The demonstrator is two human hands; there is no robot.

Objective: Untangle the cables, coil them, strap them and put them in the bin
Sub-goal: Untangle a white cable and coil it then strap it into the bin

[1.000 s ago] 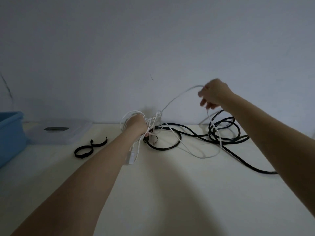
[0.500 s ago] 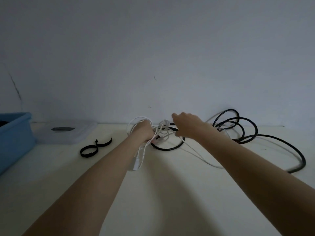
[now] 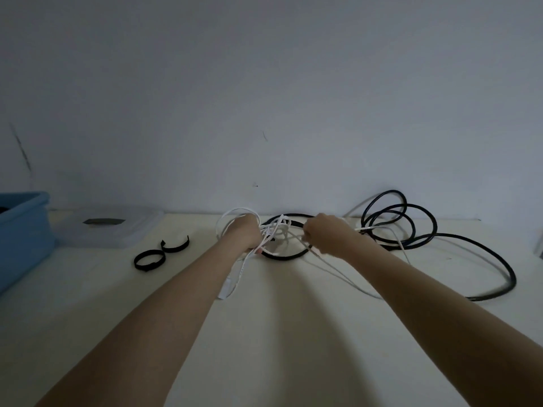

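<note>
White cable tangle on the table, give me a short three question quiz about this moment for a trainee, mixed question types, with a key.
1. True or false: the left hand grips a bundle of the white cable.
2. Multiple choice: where do the two black straps lie? A) inside the blue bin B) on the table, left of the hands C) around the black cable
3. Fill in: the right hand holds the ____ cable.

Key: 1 true; 2 B; 3 white
</note>
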